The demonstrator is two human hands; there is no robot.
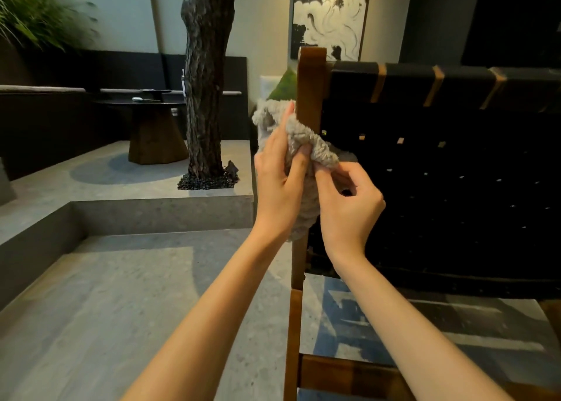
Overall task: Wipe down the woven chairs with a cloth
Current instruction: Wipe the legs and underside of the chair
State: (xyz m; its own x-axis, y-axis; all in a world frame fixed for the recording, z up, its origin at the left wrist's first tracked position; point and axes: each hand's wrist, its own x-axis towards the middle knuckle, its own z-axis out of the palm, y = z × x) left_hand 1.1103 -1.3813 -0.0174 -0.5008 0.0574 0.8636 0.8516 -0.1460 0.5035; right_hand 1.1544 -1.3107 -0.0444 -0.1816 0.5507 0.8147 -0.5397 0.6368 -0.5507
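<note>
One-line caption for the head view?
Head view: left hand and right hand bunch a grey cloth at the wooden post of a black woven chair.

We see a dark tree trunk (206, 75) rising from black pebbles (206, 183) on a raised stone platform (100, 185). Left of it stands a round pedestal table (156, 141). A leafy plant (33, 15) fills the upper left, and a black-and-white painting (331, 15) hangs beyond.

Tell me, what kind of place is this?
Probably an indoor lounge or lobby: a rough dark tree trunk rising from a grey stone platform, a round dark pedestal table, and a black-and-white swirly painting.
</note>
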